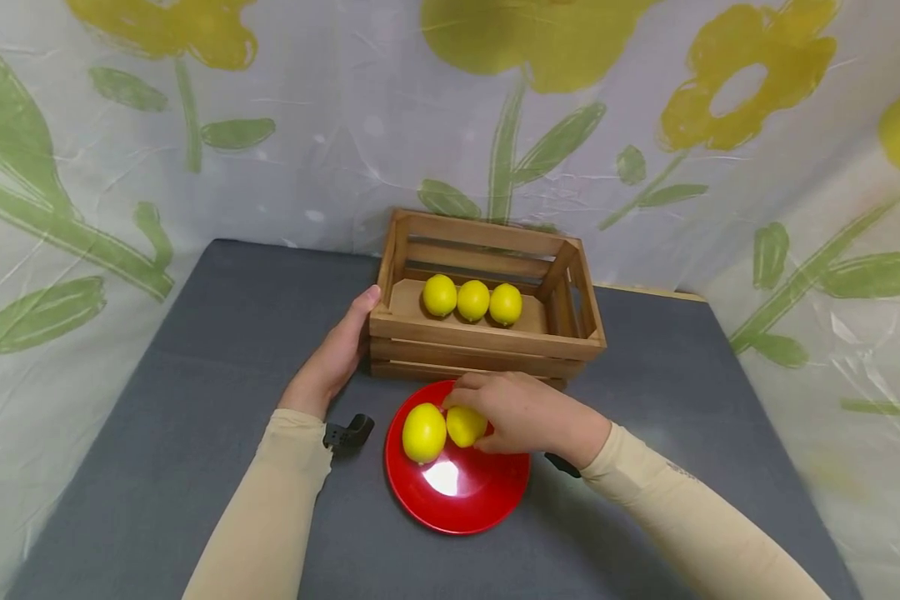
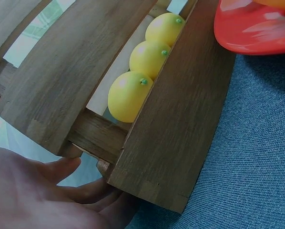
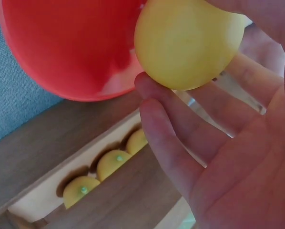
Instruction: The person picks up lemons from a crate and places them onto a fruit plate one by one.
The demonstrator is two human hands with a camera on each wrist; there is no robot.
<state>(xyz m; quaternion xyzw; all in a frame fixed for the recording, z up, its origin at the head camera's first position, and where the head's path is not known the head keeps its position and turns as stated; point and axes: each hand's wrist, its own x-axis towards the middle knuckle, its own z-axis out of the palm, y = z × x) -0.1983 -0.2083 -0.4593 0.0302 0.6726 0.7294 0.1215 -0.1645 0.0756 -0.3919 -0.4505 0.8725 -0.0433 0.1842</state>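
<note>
On the red plate (image 1: pixel 487 500) sit two yellow lemons. My right hand (image 1: pixel 528 412) holds one lemon (image 1: pixel 465 427) between thumb and fingers, over the plate's far part; the same lemon (image 3: pixel 188 45) fills the top of the right wrist view. Just left of it lies the other lemon (image 1: pixel 423 433). My left hand (image 1: pixel 336 354) grips the left end of a slatted wooden crate (image 1: pixel 480 333), thumb near the top corner. Part of that hand's fingers is hidden by the crate in the left wrist view. Three lemons (image 1: pixel 473 301) stand in a row inside the crate.
A dark grey cloth-covered table (image 1: pixel 195 433) lies under everything. Behind it hangs a pale curtain (image 1: pixel 330 125) with painted yellow flowers, close to the crate's back. The plate stands right against the crate's front side.
</note>
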